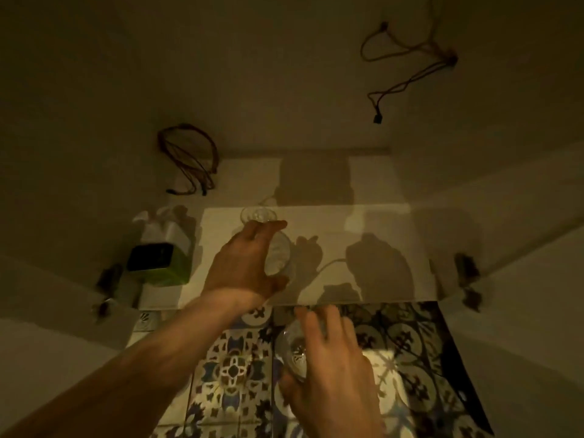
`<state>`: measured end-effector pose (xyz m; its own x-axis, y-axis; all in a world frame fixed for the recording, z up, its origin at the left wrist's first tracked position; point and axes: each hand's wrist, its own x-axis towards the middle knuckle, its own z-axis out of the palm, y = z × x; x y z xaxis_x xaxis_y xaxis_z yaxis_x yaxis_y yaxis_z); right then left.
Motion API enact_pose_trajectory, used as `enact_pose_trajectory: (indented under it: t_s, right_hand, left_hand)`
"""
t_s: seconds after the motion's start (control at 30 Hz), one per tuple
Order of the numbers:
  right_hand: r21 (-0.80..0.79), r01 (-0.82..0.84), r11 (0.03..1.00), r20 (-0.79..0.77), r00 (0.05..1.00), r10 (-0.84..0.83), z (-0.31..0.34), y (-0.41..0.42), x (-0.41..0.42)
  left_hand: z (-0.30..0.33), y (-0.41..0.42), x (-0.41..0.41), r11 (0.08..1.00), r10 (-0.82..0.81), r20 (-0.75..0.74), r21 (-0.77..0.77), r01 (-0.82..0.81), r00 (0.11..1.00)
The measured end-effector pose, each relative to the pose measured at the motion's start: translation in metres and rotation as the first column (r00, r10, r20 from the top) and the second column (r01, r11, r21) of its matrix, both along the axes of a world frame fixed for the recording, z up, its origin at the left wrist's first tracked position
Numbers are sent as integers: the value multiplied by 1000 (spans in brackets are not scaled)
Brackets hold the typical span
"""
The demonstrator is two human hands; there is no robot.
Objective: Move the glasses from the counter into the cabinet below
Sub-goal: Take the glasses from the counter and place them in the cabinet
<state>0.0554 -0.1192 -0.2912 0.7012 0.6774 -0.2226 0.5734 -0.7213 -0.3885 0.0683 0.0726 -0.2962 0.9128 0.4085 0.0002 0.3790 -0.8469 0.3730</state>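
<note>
I look into an open white cabinet with a pale shelf [363,222]. My left hand [243,260] reaches over the shelf and is shut on a clear glass [279,254], held just above or on the shelf; I cannot tell which. Another clear glass [257,214] stands on the shelf right behind my fingertips. My right hand [328,358] is lower, in front of the shelf edge and over the patterned floor tiles, shut on a second clear glass [295,352] that is tilted on its side.
A green box with a dark top [158,263] and a white bottle [164,226] stand at the shelf's left end. Coiled cables [189,159] hang on the back wall, and another cable [407,61] higher right. Open cabinet doors with hinges [467,279] flank both sides.
</note>
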Motion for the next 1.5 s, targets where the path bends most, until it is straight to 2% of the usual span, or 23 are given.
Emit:
enact_pose_trajectory:
  t_s: [0.17,0.27,0.37,0.6,0.87,1.3,1.4,1.5]
  right_hand:
    - [7,6,1000,9,1000,-6,-65,27,26]
    - [10,-14,1000,134,991,13,-96,37,43]
    - [66,22,998,144,989,-31,-115,43,63]
    - [158,-25,987,206,979,-8,-149,52,100]
    - [229,-5,974,253,966,-54,-164,59,117]
    - [185,-38,982,268,963,-14,-160,68,122]
    - [206,-25,978,282,959,-35,-158,75,130]
    - [237,13,971,268,960,-78,-159,86,140]
  left_hand:
    - [-76,24,43,999,-14,78,-38,17,997]
    - [-107,38,78,999,-26,94,-34,29,995]
    - [-128,52,112,999,-46,118,-14,48,992]
    - [-148,81,174,998,-52,59,38,50,997]
    - [-165,91,199,998,-31,-10,46,31,999]
    - [-165,89,202,996,-61,-50,65,64,997]
    - [-166,89,193,999,-43,18,-25,44,999]
    - [-163,92,177,999,-8,216,-47,18,976]
